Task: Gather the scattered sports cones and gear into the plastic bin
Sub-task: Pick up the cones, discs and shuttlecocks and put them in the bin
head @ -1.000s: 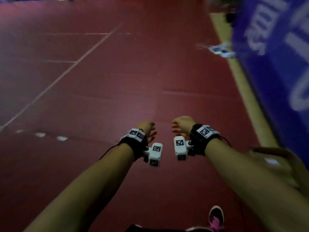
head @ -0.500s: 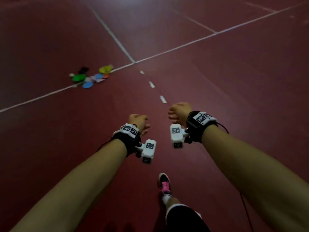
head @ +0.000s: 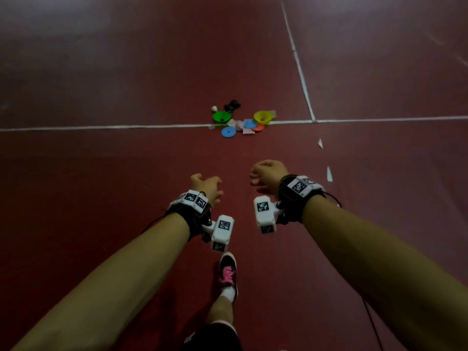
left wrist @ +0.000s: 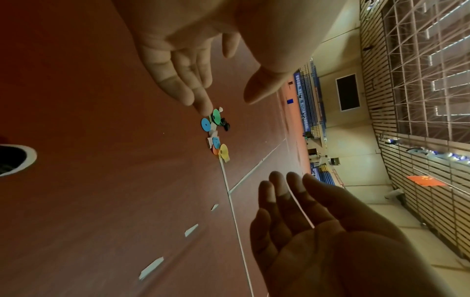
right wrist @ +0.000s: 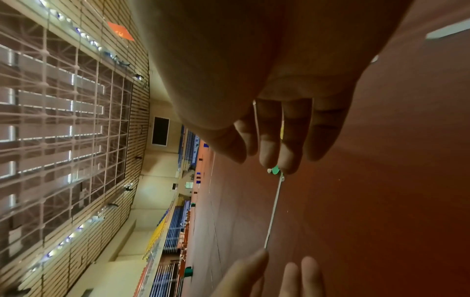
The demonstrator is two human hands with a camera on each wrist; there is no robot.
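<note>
A small pile of gear lies on the red court floor ahead, on a white line. It holds a green cone (head: 221, 116), a yellow cone (head: 262, 117), a flat blue disc (head: 228, 132), an orange disc (head: 258, 127), a black item (head: 231, 105) and some pale pieces. My left hand (head: 206, 186) and right hand (head: 268, 176) reach forward side by side, well short of the pile, with fingers loosely curled and empty. The left wrist view shows the green cone (left wrist: 216, 116) and yellow cone (left wrist: 223, 151) beyond my relaxed left hand (left wrist: 183, 66). No bin is in view.
White court lines (head: 298, 67) cross just right of the pile, with short white dashes (head: 329, 173) near my right hand. My shoe with pink laces (head: 228, 272) steps forward below the hands. Wrist views show distant stands and a slatted wall.
The view swung from a blue banner to the open court. The pile, first far to the left, is now nearer and straight ahead. Both hands stayed empty.
</note>
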